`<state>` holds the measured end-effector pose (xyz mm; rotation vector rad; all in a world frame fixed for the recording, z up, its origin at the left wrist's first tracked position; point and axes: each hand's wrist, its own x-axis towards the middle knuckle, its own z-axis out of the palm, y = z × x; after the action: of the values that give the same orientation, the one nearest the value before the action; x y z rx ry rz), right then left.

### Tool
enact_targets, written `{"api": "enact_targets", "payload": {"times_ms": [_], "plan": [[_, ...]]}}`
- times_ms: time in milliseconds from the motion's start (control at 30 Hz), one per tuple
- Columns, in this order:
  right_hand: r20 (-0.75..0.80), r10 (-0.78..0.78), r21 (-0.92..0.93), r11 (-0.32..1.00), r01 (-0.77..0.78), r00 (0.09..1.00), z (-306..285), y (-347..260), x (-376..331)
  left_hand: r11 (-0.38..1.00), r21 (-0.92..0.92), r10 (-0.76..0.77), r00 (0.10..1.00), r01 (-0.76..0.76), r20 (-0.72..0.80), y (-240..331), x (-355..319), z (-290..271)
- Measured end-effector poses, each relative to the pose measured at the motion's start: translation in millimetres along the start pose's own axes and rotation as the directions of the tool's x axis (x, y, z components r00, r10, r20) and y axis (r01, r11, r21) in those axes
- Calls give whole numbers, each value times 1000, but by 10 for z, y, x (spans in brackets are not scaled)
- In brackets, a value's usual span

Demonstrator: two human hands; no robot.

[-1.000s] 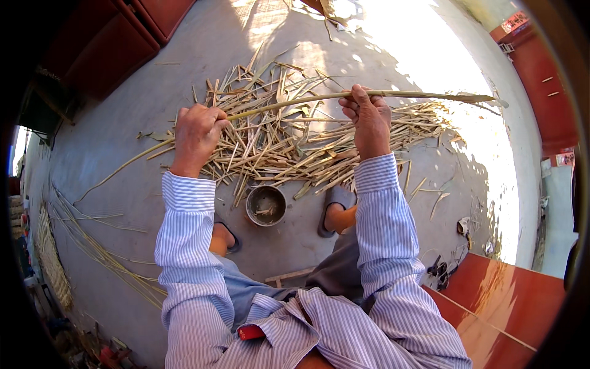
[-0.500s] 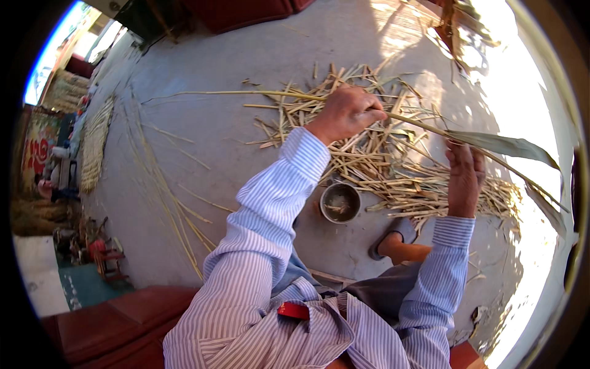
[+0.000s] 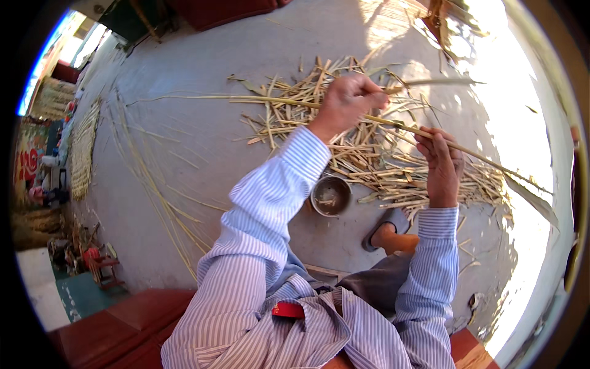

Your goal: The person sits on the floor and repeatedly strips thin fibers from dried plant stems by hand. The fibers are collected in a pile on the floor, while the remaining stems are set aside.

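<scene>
Closest in, a red clip-like object (image 3: 288, 310) sits on the front of the person's striped shirt (image 3: 258, 289), and a dark trouser leg runs out to a foot in a sandal (image 3: 387, 232) on the grey concrete floor (image 3: 203, 141). Just left of that foot stands a small round metal bowl (image 3: 330, 195); what lies in it is too blurred to tell.

Above the bowl both arms are raised. The right hand (image 3: 440, 165) has its fingers wrapped around a long pale reed stalk (image 3: 405, 128), gripping it near the middle of its length. The left hand (image 3: 348, 103) sits higher on the same stalk, fingers pinched closed on it, seemingly with a thin strip peeling away, though the glare makes that hard to judge. The stalk slants from the far left, through both hands, down toward the right rim, where it broadens into a leafy end (image 3: 531, 197).

Under the hands a loose heap of cut reed pieces (image 3: 369, 160) covers the floor. Farther left, long thin stems (image 3: 153, 190) lie scattered, and a woven mat (image 3: 80, 154) rests near the edge.
</scene>
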<state>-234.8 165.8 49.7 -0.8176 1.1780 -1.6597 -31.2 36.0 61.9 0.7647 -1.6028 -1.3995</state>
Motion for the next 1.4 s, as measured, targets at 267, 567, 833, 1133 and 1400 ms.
{"api": "enact_targets", "payload": {"times_ms": [267,567,833,1133,1400], "plan": [[-48,48,84,995,-43,998,-201,33,68,980,-197,-119,888,33,-445,-107,191,-668],[-156,123,78,991,-112,980,-369,42,59,999,-7,25,757,-39,-653,-253,242,-1071],[-195,167,81,985,-154,966,-653,-9,75,899,424,348,766,-108,-540,79,225,-963],[-249,220,175,968,-180,943,-766,-39,77,725,685,-161,951,-68,265,-316,157,-498],[-260,183,194,972,-134,948,-707,-82,139,918,339,-250,963,203,99,-491,52,-459]]}}
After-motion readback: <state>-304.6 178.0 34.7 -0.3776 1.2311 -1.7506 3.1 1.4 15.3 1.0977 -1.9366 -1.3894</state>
